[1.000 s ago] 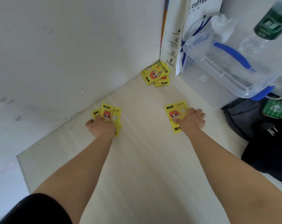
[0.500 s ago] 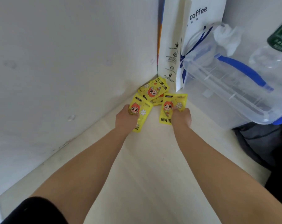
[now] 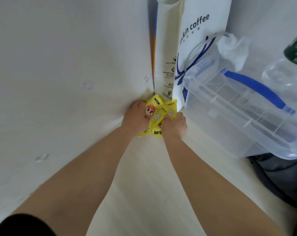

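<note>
A pale surface (image 3: 144,176) meets a white wall. In the corner at twelve o'clock, the yellow sachets (image 3: 158,114) bunch between left hand (image 3: 135,119) and right hand (image 3: 175,124), both gripping some, likely gathering one pile. A coffee bag (image 3: 200,48) stands at one o'clock.

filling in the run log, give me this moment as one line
left hand: grips yellow packets | right hand: grips yellow packets | place: back corner of table, beside coffee bag
</note>
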